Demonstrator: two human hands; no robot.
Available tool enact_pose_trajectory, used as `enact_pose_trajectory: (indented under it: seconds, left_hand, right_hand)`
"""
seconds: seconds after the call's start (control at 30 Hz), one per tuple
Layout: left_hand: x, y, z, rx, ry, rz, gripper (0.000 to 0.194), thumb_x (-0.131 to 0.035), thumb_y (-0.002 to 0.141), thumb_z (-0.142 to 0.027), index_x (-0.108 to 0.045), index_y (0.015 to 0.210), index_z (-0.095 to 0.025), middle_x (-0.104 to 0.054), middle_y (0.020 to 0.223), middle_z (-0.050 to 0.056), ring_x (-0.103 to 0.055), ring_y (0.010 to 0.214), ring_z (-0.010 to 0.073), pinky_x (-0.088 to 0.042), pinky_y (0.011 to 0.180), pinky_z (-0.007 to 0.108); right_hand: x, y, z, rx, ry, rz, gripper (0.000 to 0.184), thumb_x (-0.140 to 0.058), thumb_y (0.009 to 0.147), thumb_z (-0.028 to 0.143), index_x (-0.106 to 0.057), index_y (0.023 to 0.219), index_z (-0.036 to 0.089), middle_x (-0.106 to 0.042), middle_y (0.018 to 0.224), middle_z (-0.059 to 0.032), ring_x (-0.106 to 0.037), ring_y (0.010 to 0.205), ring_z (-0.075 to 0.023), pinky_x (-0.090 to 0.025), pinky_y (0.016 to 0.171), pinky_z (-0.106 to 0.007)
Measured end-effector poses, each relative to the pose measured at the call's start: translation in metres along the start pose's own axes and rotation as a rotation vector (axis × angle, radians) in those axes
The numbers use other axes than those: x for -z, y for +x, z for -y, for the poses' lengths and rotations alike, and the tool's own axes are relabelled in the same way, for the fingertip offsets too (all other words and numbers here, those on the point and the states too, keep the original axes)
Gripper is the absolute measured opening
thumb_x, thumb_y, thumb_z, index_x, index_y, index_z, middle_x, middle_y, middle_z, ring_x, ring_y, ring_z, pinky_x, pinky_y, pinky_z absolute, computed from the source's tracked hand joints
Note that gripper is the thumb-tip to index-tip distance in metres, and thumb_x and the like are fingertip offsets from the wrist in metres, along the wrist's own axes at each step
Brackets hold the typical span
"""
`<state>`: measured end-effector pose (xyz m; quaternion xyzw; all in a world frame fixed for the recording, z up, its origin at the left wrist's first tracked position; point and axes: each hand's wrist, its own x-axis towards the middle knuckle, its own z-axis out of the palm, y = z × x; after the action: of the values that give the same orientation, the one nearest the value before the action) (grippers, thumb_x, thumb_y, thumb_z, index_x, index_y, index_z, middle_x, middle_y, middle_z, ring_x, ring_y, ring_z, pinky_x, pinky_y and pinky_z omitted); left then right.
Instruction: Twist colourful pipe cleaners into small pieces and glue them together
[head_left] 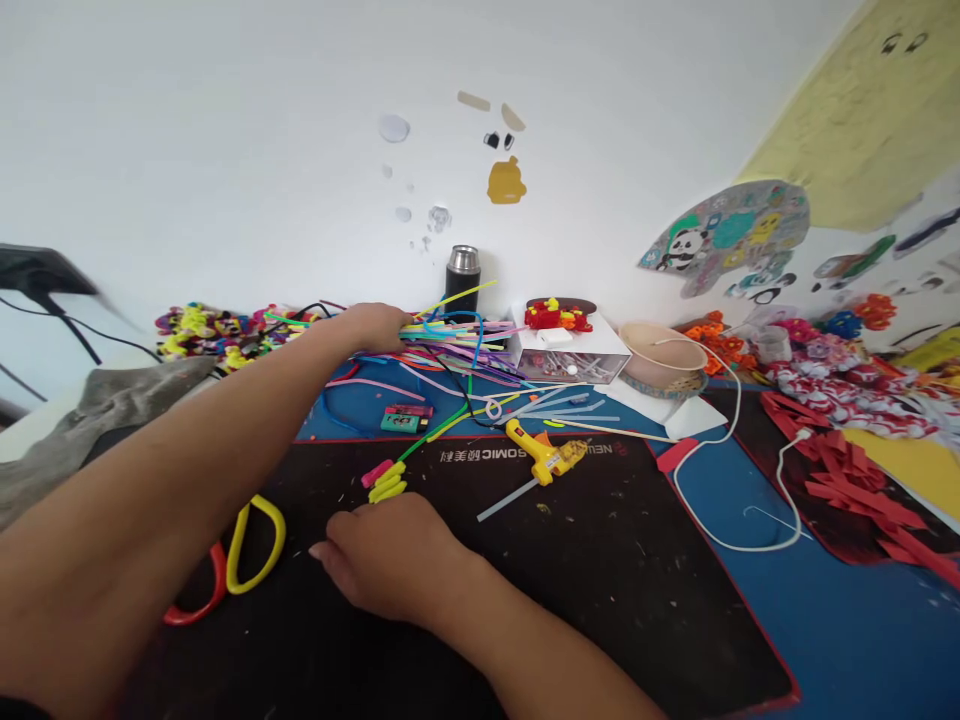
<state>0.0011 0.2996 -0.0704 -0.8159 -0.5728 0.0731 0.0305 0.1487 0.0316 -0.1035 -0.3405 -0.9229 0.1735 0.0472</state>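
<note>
My left hand (379, 328) reaches to the back of the table. Its fingers close around some of a bundle of colourful pipe cleaners (457, 345); the fingertips are partly hidden. Nearer to me, my right hand (397, 555) is curled over the black mat (600, 570), and its palm side is hidden. Folded yellow-green pipe cleaner pieces (388, 482) and a pink piece (376, 473) show just beyond its knuckles, beside a green stem (435, 430). Scissors with red and yellow handles (256, 545) lie partly under my left forearm.
A yellow glue gun (546, 452) with a clear glue stick lies on the mat. Behind it stand a white box (574, 350), a black flask (463, 280) and a straw-coloured hat (664, 350). A white cable (731, 545) loops at right, near red strips (862, 490).
</note>
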Motion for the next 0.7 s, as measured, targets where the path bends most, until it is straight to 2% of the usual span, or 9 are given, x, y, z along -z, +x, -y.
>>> enact_pose_trajectory:
  seconds: [0.17,0.27,0.33,0.43,0.53,0.7]
  left_hand:
    - [-0.016,-0.011,-0.003,0.0,-0.014,-0.142,0.061,-0.069,0.087,-0.036,-0.058,0.146,-0.02,-0.067,0.134,0.018,-0.066,0.115,0.0355,-0.052,0.09,0.039]
    - [-0.025,-0.021,-0.009,0.023,-0.025,-0.269,0.065,-0.067,0.089,-0.033,-0.05,0.149,-0.015,-0.054,0.148,0.022,-0.055,0.13,0.04,-0.047,0.102,0.047]
    - [-0.029,-0.026,-0.015,0.016,-0.022,-0.386,0.059,-0.064,0.091,-0.028,-0.051,0.147,-0.015,-0.048,0.152,0.023,-0.046,0.137,0.043,-0.04,0.108,0.054]
    - [-0.034,-0.033,-0.022,-0.055,0.028,-0.545,0.039,-0.05,0.098,-0.02,-0.063,0.135,-0.018,-0.054,0.14,0.023,-0.047,0.13,0.0427,-0.038,0.104,0.058]
    - [-0.037,-0.034,-0.024,-0.136,0.12,-0.526,0.039,-0.036,0.102,-0.015,-0.07,0.12,-0.019,-0.061,0.12,0.023,-0.053,0.116,0.0406,-0.04,0.094,0.056]
    - [-0.043,-0.032,-0.02,-0.228,0.139,-0.424,0.037,-0.04,0.101,-0.015,-0.076,0.105,-0.02,-0.065,0.102,0.017,-0.057,0.106,0.0351,-0.042,0.089,0.049]
  right_hand:
    - [-0.003,0.0,-0.003,0.004,-0.01,-0.035,0.034,-0.05,0.108,0.042,-0.071,0.103,0.016,-0.081,0.093,-0.0095,-0.079,0.083,-0.0292,-0.061,0.065,-0.039]
    - [-0.003,-0.001,-0.002,0.018,-0.009,-0.038,0.033,-0.05,0.108,0.041,-0.071,0.102,0.016,-0.08,0.094,-0.0088,-0.079,0.083,-0.0284,-0.061,0.064,-0.038]
    - [-0.001,-0.001,-0.001,0.026,-0.007,-0.036,0.034,-0.05,0.108,0.042,-0.071,0.103,0.016,-0.08,0.095,-0.009,-0.079,0.084,-0.0278,-0.06,0.064,-0.037]
    - [0.0,-0.001,0.0,0.04,-0.009,-0.053,0.035,-0.05,0.109,0.043,-0.07,0.103,0.016,-0.08,0.095,-0.0089,-0.078,0.084,-0.0267,-0.059,0.064,-0.035]
    - [0.001,-0.002,0.0,0.054,-0.01,-0.089,0.036,-0.048,0.11,0.044,-0.07,0.102,0.017,-0.08,0.094,-0.0079,-0.078,0.084,-0.0263,-0.058,0.063,-0.035]
    - [0.001,-0.002,0.001,0.069,-0.001,-0.107,0.036,-0.047,0.11,0.044,-0.069,0.101,0.017,-0.08,0.095,-0.0074,-0.078,0.084,-0.0255,-0.055,0.061,-0.032]
